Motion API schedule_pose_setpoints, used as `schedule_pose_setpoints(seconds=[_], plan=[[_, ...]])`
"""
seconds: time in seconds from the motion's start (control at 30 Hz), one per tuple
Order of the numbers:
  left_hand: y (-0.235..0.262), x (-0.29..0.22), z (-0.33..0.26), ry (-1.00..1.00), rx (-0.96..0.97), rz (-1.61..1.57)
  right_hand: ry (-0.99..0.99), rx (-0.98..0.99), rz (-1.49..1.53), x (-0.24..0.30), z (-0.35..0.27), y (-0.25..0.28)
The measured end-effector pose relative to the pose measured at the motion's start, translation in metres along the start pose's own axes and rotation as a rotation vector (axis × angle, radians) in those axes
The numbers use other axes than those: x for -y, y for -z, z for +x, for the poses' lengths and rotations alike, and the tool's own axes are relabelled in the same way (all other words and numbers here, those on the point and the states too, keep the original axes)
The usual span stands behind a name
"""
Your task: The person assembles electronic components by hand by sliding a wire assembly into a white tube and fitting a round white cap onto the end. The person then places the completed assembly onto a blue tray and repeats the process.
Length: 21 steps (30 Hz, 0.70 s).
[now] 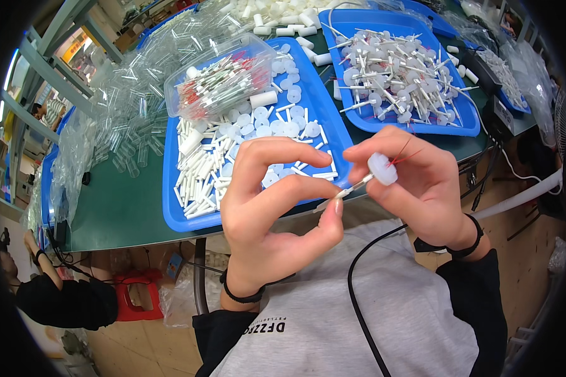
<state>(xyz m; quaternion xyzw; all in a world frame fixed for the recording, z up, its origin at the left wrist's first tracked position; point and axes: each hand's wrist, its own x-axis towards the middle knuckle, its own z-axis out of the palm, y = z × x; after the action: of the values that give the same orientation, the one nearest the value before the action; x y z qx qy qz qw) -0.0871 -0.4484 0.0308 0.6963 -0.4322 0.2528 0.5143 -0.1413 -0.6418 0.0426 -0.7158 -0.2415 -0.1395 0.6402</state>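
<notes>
In front of my chest, above the near table edge, both hands share one small part: a translucent white plastic disc [381,169] with thin red wires [404,157] sticking out and a slim stem on its other side. My left hand [264,210] pinches a short white tube [341,194] on that stem between thumb and a finger, its index finger raised clear. My right hand [421,185] grips the part by the disc with thumb and fingers. How far the tube sits over the stem is hidden by the fingertips.
A blue tray [172,182] behind my left hand carries loose white tubes, discs and a clear box [258,47] of red-wired pieces. Another blue tray [415,129] holds similar disc-and-stem parts. Clear plastic tubes [132,119] pile at left. A black cable [352,295] crosses my front; another person [69,301] is at far left.
</notes>
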Motion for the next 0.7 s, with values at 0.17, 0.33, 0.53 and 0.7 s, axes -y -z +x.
schedule_pose_setpoints(seconds=[0.17, 0.33, 0.53, 0.7], plan=[[0.000, -0.004, -0.001, 0.002, -0.017, -0.013, -0.021, 0.049, 0.018, 0.001, -0.001, -0.006], [0.001, -0.003, 0.000, 0.002, 0.000, -0.029, 0.079, 0.078, -0.039, -0.003, 0.000, -0.004], [0.001, -0.002, -0.001, 0.056, 0.022, -0.120, 0.207, 0.187, -0.217, 0.001, 0.004, 0.003], [0.003, -0.002, -0.002, -0.006, 0.020, -0.028, 0.225, 0.220, -0.238, 0.003, 0.007, 0.004]])
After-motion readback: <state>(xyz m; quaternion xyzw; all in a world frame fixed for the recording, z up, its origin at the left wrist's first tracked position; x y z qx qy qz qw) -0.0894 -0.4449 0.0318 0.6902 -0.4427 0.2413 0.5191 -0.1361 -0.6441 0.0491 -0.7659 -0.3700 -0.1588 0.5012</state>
